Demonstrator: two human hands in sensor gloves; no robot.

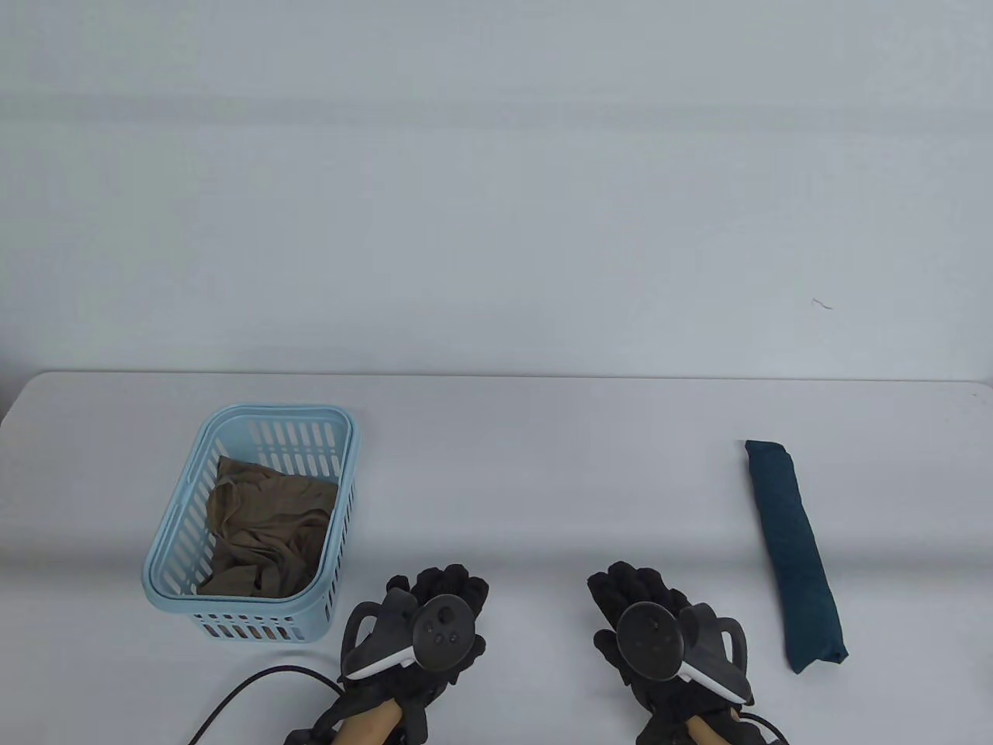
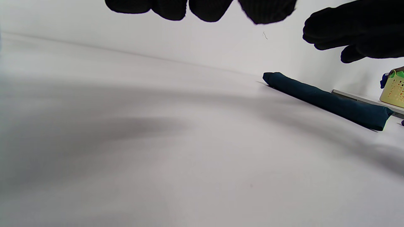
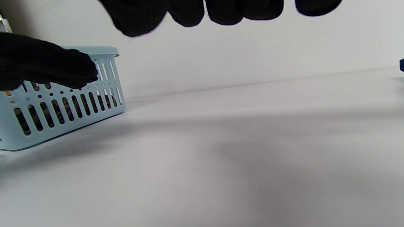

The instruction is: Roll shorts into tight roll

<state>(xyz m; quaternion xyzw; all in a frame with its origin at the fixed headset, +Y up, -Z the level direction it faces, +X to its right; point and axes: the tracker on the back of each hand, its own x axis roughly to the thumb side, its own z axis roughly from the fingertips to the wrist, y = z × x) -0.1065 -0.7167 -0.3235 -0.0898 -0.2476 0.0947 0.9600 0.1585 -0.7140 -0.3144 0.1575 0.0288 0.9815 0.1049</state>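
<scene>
Table view, teal knit shorts [image 1: 797,552] rolled tight, slotted blue basket [image 1: 167,543], left hand [image 1: 423,628] and right hand [image 1: 659,632] loosely curled, empty

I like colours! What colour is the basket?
Light blue, with slotted sides. The basket shows best in the table view.

A light blue rectangular plastic basket [image 1: 256,625] with slotted walls stands on a plain white table [image 1: 543,481], and a thin black cable [image 1: 233,698] curves across the tabletop just in front of that basket. Behind the basket rises a pale wall [image 1: 496,194], which bears a small dark squiggly mark [image 1: 821,303] far off to the basket's right. The left wrist view shows a pale yellow perforated container [image 2: 393,90] beyond the table, well apart from the blue basket.
</scene>
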